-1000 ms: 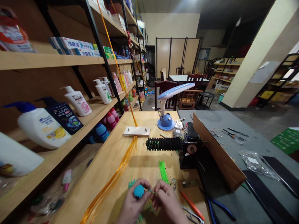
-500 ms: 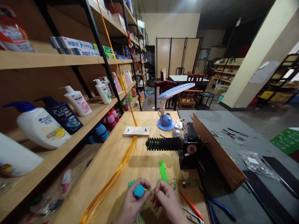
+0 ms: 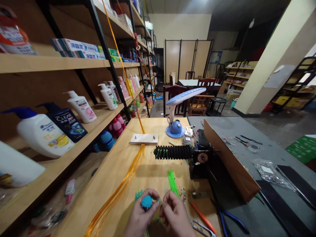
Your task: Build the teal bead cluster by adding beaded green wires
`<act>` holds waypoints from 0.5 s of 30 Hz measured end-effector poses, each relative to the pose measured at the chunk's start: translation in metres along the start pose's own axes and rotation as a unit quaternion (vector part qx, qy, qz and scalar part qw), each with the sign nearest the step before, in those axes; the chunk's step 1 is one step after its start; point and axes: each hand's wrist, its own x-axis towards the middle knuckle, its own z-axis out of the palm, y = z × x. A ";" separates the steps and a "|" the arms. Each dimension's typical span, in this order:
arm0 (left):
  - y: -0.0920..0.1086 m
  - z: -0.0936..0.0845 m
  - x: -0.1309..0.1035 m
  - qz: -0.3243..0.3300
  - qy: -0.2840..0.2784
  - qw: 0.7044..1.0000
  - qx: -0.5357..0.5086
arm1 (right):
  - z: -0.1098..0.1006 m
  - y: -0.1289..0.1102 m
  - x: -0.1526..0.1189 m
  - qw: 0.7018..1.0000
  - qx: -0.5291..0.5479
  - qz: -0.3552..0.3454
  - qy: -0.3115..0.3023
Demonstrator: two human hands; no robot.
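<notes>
My left hand (image 3: 142, 212) is closed at the front of the wooden table, its thumb and index finger pinching something small. A blue round bundle (image 3: 146, 202) with a rough, tufted face shows between those fingers. My right hand (image 3: 174, 212) is beside it, its thumb and index finger pressed together close to the left fingertips; what they pinch is too small to make out. Behind my left hand lie small teal beads (image 3: 139, 194). A bunch of bright green threads (image 3: 172, 182) lies just beyond my right hand.
Orange threads (image 3: 125, 179) run under a white clamp plate (image 3: 144, 139). A black ridged roller (image 3: 174, 152) holds several knotted threads. Orange-handled tool (image 3: 203, 217) and blue-handled pliers (image 3: 233, 222) lie right. A blue lamp (image 3: 175, 128) stands behind; shelves with bottles line the left.
My right hand has shifted very slightly, and a small gap shows between its fingertips and the left ones. My left hand keeps its place with the blue bundle.
</notes>
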 end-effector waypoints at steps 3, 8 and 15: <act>-0.003 -0.002 0.001 -0.016 -0.016 1.000 -0.008 | -0.003 0.000 -0.001 0.998 -0.053 -0.023 -0.005; -0.003 -0.006 0.001 -0.034 -0.028 0.999 -0.028 | -0.005 -0.006 -0.002 0.996 -0.082 -0.038 -0.014; -0.001 -0.006 0.001 -0.052 -0.028 0.996 -0.068 | -0.007 -0.011 -0.004 0.996 -0.082 -0.047 0.001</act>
